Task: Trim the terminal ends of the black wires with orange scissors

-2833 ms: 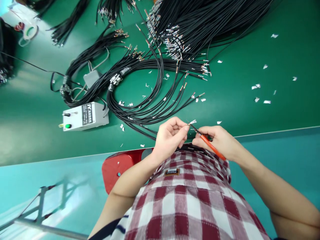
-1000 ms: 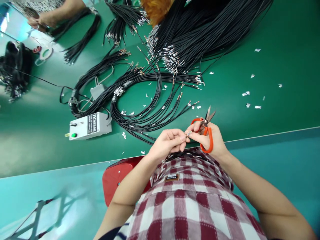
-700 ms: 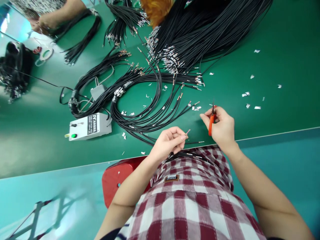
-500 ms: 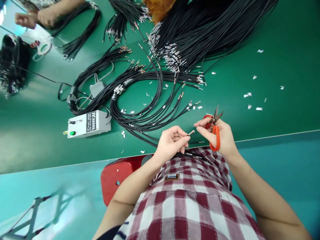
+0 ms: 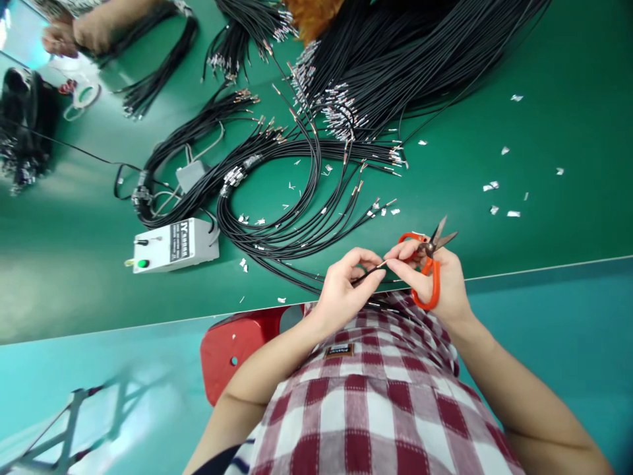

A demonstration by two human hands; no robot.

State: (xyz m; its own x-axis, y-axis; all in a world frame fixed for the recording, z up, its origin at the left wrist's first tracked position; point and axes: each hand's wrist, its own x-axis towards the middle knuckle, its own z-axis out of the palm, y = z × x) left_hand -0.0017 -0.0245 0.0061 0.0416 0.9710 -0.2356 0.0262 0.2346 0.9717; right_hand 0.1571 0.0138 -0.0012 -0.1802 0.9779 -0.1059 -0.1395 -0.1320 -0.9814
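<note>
Left hand [image 5: 346, 293] is pinching a black cable [image 5: 368, 274], slanting up-right toward the right hand [image 5: 445, 282], which grips orange scissors [image 5: 430, 249], maybe the tip too. Coiled bundle [image 5: 228, 221] sits just beyond.

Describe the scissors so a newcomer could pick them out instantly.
Follow the green table along its near edge to the person's right hand. The scissors are in it, blades spread and pointing away from the body. Their orange-red handle loops stand out against the black cables on the table.
</note>
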